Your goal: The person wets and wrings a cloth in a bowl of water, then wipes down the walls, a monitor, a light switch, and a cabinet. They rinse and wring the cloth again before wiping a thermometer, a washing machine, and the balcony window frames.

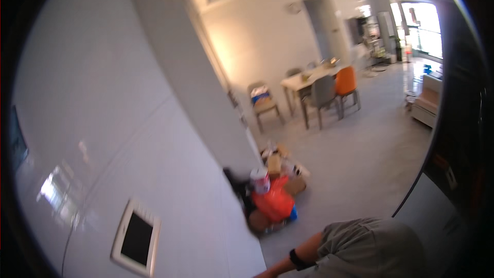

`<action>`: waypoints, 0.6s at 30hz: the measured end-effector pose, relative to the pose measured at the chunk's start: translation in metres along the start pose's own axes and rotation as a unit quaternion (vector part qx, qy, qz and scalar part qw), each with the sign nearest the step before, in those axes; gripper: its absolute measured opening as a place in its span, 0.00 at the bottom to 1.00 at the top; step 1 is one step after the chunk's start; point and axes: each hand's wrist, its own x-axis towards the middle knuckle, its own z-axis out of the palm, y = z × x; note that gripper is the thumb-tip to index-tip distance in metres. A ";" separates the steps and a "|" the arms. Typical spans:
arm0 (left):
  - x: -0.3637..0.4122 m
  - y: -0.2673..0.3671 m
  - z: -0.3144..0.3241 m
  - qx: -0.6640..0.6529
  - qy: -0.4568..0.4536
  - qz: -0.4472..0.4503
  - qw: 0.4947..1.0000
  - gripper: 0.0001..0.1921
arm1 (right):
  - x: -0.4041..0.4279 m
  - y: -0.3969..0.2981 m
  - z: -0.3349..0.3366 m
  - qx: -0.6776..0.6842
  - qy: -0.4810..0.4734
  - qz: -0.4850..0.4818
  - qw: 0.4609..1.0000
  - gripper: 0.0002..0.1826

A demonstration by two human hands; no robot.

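A bare forearm with a black wristband reaches leftward from a loose grey sleeve [355, 235] at the bottom. It appears to be my right arm. Only the edge of my right hand [270, 272] shows where the picture's lower rim cuts it off, near the foot of the glossy white wall. Its fingers, and anything in them, are hidden. My left hand is out of view. Before me, a white wall-mounted panel with a dark screen [137, 238] is fixed to the wall at lower left.
A red plastic bag [276, 200], a printed tub [260, 180] and cardboard boxes [274, 165] lie piled on the floor by the wall's corner. Farther back stand a dining table [308, 77], grey chairs [323, 90] and an orange chair [345, 81]. A dark edge runs down the right.
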 end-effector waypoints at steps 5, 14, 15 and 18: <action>-0.063 0.083 -0.005 -0.131 0.104 -0.189 0.968 0.27 | 0.056 -0.129 0.036 -0.025 0.316 -0.157 0.935 0.30; -0.235 0.070 0.040 -0.232 0.298 -0.191 0.906 0.28 | 0.167 -0.159 0.078 -0.246 0.267 -0.332 0.870 0.34; -0.240 0.063 0.022 -0.179 0.369 -0.191 0.892 0.28 | 0.168 -0.163 0.083 -0.255 0.262 -0.346 0.864 0.34; -0.248 0.029 -0.043 0.037 0.540 -0.206 0.815 0.28 | 0.151 -0.175 0.053 -0.258 0.316 -0.394 0.824 0.35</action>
